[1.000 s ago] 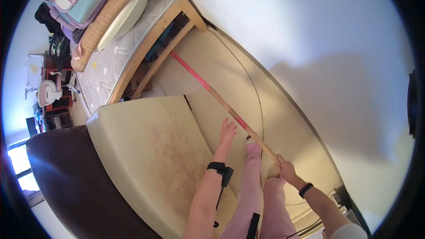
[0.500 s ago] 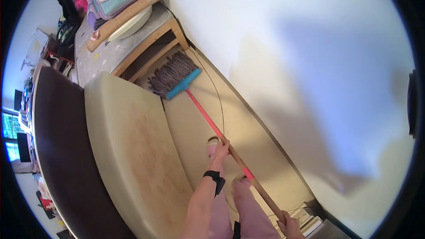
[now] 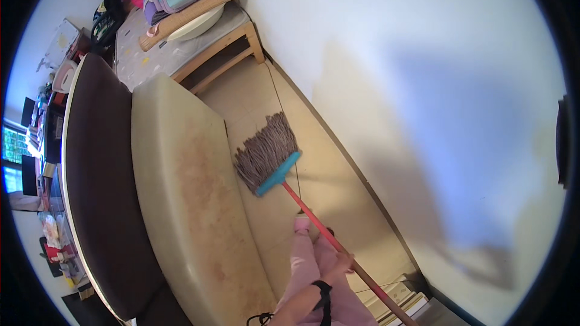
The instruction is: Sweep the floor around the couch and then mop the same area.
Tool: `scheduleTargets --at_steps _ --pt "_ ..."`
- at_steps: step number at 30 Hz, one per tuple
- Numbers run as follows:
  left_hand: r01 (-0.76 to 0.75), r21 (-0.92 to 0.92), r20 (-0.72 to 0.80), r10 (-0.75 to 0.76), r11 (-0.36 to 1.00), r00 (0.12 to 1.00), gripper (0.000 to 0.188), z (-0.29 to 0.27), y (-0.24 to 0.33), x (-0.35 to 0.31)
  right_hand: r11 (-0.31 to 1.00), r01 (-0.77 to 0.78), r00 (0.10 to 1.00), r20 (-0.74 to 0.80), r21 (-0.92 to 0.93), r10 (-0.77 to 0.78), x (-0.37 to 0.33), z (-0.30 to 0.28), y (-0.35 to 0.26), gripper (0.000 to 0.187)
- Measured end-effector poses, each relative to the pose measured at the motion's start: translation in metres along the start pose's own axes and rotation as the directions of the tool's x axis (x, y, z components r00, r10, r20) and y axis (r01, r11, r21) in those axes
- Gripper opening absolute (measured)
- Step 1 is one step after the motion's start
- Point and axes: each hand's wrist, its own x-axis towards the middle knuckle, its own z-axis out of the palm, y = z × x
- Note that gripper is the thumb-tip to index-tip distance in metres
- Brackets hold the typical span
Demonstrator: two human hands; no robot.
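A mop [image 3: 269,151] lies with its grey-brown string head spread on the floor, between the sofa and the wall. Its strands point away from me, beyond a blue clamp bar. From the bar a red handle runs down to the lower right and leaves the picture at the bottom edge. My left hand [image 3: 340,267], below a black wrist strap, is closed round the middle of this handle, above my pink-trousered legs. My right hand is out of the picture, along with the handle's upper end.
A worn cream sofa seat [image 3: 202,205] with a dark brown back borders the floor strip on the left. On the right rises a white wall [image 3: 362,54]. A wooden bed frame [image 3: 220,51] holds a schoolbag. A thin cable [image 3: 281,99] crosses the floor; papers [image 3: 402,296] lie lower right.
The mop head has been drawn back toward me, away from the bed frame. My left hand came down and right with the handle; my right hand left the picture.
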Motion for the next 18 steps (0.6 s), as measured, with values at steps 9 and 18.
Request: scheduleTargets --at_steps 9,18 --pt "0.263 -0.504 0.293 -0.124 0.823 0.948 0.022 0.033 -0.064 -0.019 0.999 -0.027 0.999 0.027 0.024 0.026 0.022 0.007 -0.020 0.045" --pt "-0.002 -0.160 0.103 0.019 0.987 0.995 0.025 -0.037 -0.010 -0.014 0.990 -0.037 0.999 0.039 0.136 0.032 0.058 0.034 -0.044 0.044"
